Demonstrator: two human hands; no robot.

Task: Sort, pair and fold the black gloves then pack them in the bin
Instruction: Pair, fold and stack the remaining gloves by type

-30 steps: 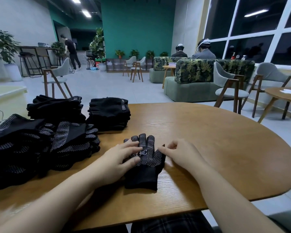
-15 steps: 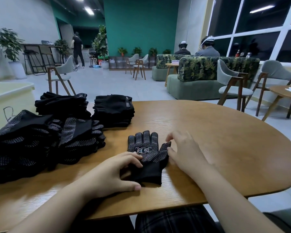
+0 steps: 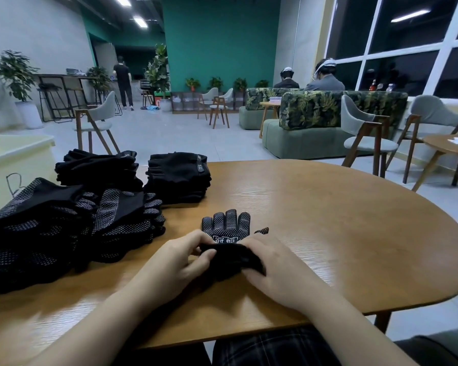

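Observation:
A black dotted glove pair (image 3: 226,228) lies in front of me on the round wooden table (image 3: 341,233), fingers pointing away. Its cuff end is lifted and folded over toward the fingers. My left hand (image 3: 180,262) pinches the cuff's left side and my right hand (image 3: 273,270) grips its right side. A heap of dotted black gloves (image 3: 64,228) covers the table's left part. Behind it sit two stacks of plain black gloves (image 3: 98,167) (image 3: 179,175). A pale yellow bin (image 3: 13,159) stands off the table's left edge.
Grey chairs (image 3: 98,122) (image 3: 365,133), a green sofa (image 3: 315,122) and another small table (image 3: 450,146) stand beyond the table. Three people are far back in the room. My lap shows below the table's near edge.
Both hands went from smoothing the flat glove pair to gripping its cuff end, which is now lifted and folded toward the fingers.

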